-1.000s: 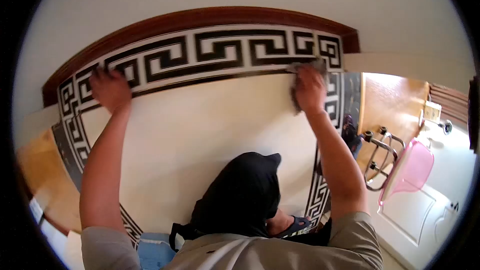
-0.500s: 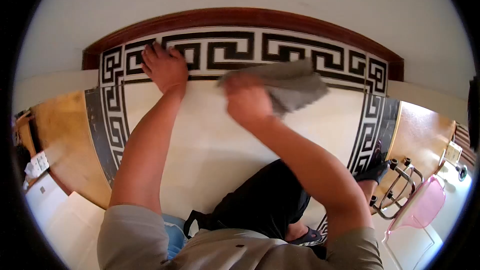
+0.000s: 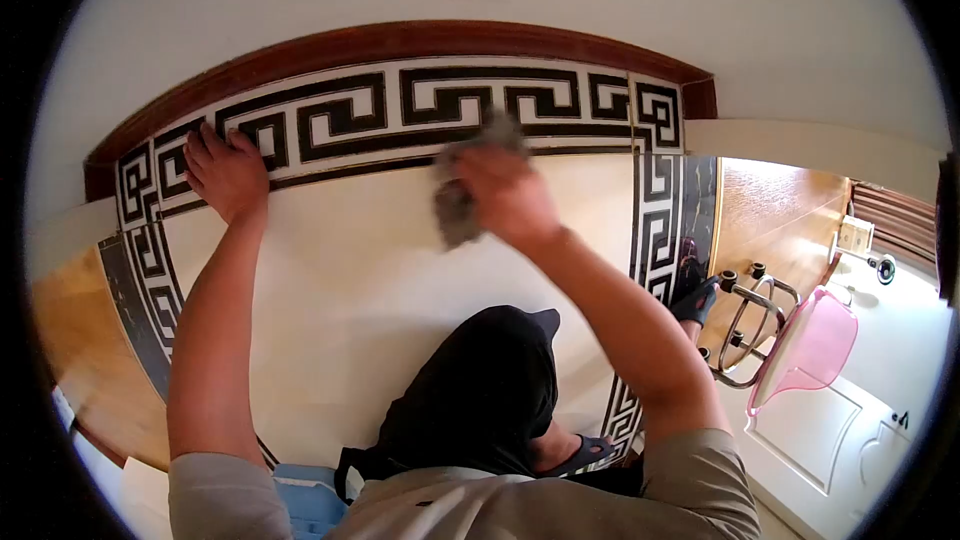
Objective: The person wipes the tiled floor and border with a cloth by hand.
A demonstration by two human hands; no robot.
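My left hand (image 3: 228,174) lies flat with fingers spread on the black-and-white key-pattern tile border (image 3: 345,120), toward its left end, and holds nothing. My right hand (image 3: 512,198), slightly blurred, is closed around a crumpled grey cloth (image 3: 460,220). The cloth lies across the inner edge of the border and the cream floor tile (image 3: 340,260). Part of the cloth sticks out beyond my fingers, and part is hidden under the hand.
A dark red baseboard (image 3: 430,40) runs along the white wall ahead. My bent knee (image 3: 470,370) is over the tile. To the right stand a metal-legged chair with a pink seat (image 3: 810,345) and a white door panel (image 3: 810,440). A blue container (image 3: 305,495) sits by my left side.
The view has swung to the right. My right hand has moved right along the border with the cloth, which now bunches under and left of it. My left hand stays at the same spot.
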